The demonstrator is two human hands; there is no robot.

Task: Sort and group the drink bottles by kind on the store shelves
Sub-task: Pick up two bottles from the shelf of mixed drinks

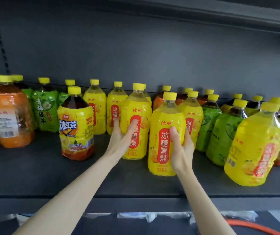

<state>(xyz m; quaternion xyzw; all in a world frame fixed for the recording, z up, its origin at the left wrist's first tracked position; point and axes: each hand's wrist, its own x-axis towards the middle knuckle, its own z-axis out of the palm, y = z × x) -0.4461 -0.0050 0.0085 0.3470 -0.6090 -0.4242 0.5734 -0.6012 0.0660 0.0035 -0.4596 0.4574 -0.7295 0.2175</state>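
Two yellow pear-drink bottles stand upright at the middle of the dark shelf (34,175). My left hand (122,134) grips the rear pear bottle (136,106) from its left side, thumb across the red label. My right hand (180,146) grips the nearer pear bottle (163,116) from its right side, thumb on the label. More pear bottles (96,106) stand behind them, and one (254,146) leans at the right front.
An iced black tea bottle (76,126) stands left of my left hand. An orange-label bottle (11,116) and green tea bottles (45,109) fill the left; green-label bottles (220,133) crowd the right. Bare shelf lies along the front edge. An orange hose (254,225) lies below.
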